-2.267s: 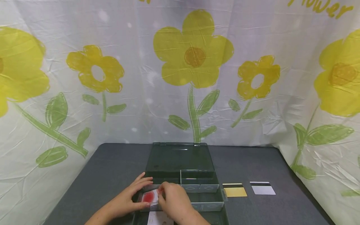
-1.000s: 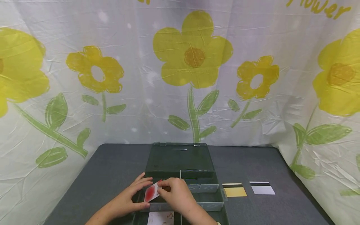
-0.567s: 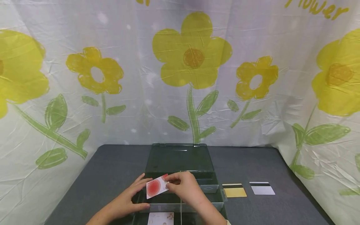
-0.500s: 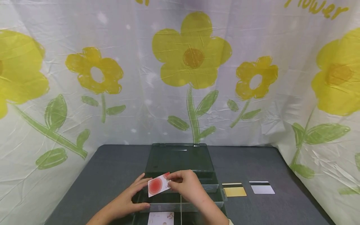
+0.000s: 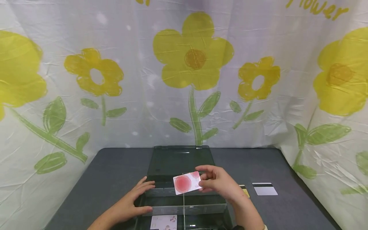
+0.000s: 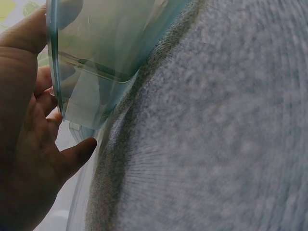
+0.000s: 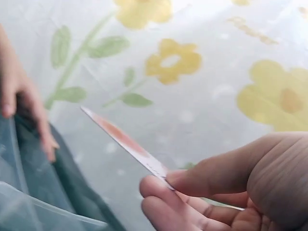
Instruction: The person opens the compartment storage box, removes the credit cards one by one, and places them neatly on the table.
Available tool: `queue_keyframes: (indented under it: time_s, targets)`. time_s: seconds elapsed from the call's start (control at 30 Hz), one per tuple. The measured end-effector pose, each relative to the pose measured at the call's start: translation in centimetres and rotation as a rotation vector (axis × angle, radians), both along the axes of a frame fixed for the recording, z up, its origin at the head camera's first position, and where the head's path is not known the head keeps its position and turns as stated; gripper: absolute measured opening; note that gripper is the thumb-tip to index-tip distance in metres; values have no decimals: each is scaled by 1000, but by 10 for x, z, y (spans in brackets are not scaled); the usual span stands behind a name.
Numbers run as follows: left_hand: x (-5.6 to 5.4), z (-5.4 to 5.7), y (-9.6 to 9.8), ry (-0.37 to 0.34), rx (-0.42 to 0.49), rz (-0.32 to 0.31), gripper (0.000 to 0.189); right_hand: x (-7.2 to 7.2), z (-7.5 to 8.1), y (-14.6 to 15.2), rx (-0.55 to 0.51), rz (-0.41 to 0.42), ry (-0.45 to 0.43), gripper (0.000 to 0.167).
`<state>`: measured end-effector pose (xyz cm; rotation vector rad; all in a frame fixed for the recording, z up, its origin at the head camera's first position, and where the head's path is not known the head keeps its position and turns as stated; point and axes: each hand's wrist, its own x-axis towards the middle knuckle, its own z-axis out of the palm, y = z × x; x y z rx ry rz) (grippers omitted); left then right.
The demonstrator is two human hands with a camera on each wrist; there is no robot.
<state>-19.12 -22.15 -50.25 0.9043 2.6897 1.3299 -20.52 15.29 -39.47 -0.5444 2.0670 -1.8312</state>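
Note:
My right hand (image 5: 219,182) pinches a white card with red circles (image 5: 186,183) by its right end, between thumb and fingers. The card hovers tilted over the dark translucent box (image 5: 205,209); the right wrist view shows it nearly edge-on. My left hand (image 5: 133,199) lies along the box's left side, fingers spread and thumb apart, touching its wall, as the left wrist view also shows. A white card marked VIP (image 5: 164,222) lies in the front left compartment of the box. The box's lid (image 5: 181,159) is folded back behind it.
On the dark grey table (image 5: 115,166), right of the box, lie a yellow card (image 5: 245,190), partly hidden by my right arm, and a white striped card (image 5: 265,189). Thin dividers (image 5: 205,209) split the box. A flowered curtain (image 5: 138,111) hangs behind the table.
My right hand has lifted the red-circled card out of the middle left compartment and carried it up and to the right. My left hand has stayed at the box's left side.

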Motion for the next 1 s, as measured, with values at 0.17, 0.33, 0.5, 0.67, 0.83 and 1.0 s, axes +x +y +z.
queue_keyframes:
  time_s: [0.17, 0.33, 0.5, 0.67, 0.83, 1.0]
  targets:
    - [1, 2, 1, -33, 7, -15, 67, 1, 10, 29, 38, 43, 12, 53]
    - [1, 3, 0, -56, 6, -15, 67, 1, 15, 52, 86, 56, 18, 53]
    - [2, 4, 0, -73, 4, -12, 68, 1, 16, 74, 117, 47, 10, 52]
    - [3, 5, 0, -80, 13, -10, 67, -3, 12, 95, 136, 25, -27, 45]
    - [2, 3, -1, -70, 11, -7, 67, -7, 6, 116, 159, -28, -65, 43]
    - [-1, -1, -1, -69, 9, -7, 68, -10, -5, 140, 175, -80, -92, 42]
